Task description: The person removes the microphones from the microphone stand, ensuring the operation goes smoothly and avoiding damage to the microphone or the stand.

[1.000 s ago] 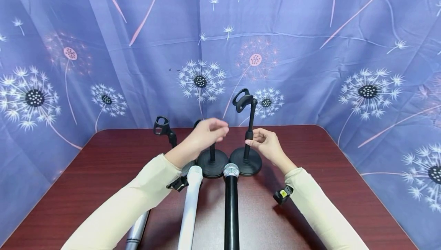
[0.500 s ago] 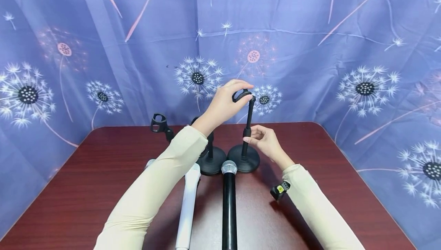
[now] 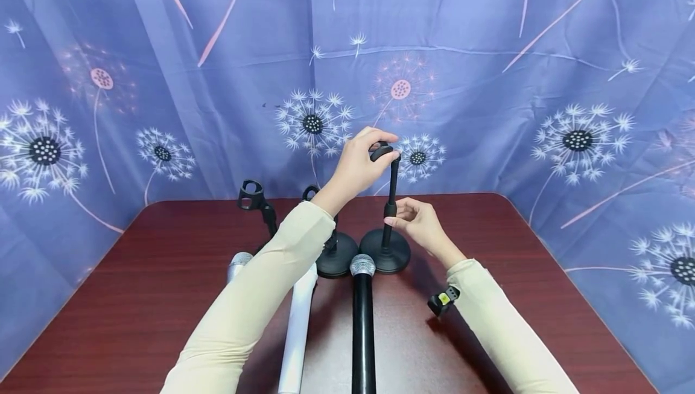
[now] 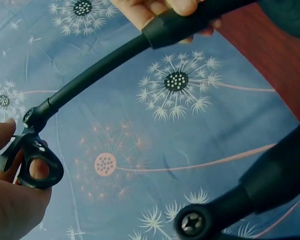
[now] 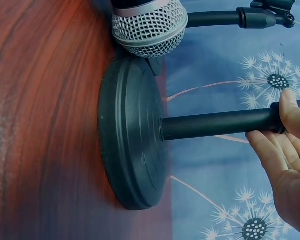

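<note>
A black microphone stand with a round base stands upright at the back of the table. At its top, my left hand pinches the clip between thumb and fingers. Lower down, my right hand grips the collar of the same pole with thumb and fingertips. Just in front of the bases lies a black microphone with a silver mesh head. A white microphone is to its left, and a silver microphone is mostly hidden by the left sleeve.
Two more black stands are left of the held one: a middle stand, partly behind the left arm, and a left stand. All are on a dark red wooden table. A blue dandelion-print curtain hangs behind it.
My left hand has moved up and right from above the middle stand to the clip of the right stand, and the clip has tilted slightly. My right hand keeps its grip on the pole.
</note>
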`<move>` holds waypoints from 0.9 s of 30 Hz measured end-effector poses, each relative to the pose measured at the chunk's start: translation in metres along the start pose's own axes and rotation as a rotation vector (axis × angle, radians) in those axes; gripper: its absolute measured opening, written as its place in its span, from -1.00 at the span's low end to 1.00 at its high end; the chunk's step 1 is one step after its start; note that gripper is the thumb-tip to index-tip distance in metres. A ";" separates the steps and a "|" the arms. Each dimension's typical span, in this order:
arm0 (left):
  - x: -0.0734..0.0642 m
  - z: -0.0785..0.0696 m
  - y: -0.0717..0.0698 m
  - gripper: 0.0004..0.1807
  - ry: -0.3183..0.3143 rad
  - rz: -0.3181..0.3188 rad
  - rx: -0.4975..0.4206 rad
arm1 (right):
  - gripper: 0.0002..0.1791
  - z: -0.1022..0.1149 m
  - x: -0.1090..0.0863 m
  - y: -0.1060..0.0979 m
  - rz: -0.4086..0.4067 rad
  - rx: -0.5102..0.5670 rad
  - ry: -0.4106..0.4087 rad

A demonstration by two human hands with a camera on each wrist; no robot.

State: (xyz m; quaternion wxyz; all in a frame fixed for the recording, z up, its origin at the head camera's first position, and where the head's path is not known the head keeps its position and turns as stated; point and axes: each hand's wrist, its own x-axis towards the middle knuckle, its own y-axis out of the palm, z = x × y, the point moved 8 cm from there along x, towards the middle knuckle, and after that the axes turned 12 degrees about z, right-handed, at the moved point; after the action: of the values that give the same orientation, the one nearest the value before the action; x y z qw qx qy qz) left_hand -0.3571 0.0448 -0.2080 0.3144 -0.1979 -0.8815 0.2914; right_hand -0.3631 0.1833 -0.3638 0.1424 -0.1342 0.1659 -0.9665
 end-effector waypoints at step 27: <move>-0.006 0.004 0.007 -0.81 -0.112 0.010 -0.050 | -0.69 0.003 -0.001 -0.002 -0.009 -0.035 0.000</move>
State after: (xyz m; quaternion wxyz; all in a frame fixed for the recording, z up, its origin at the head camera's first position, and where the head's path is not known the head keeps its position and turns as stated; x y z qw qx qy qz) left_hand -0.3543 0.0451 -0.2177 0.2578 -0.1936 -0.9038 0.2815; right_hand -0.3612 0.1844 -0.3609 0.1355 -0.1374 0.1821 -0.9642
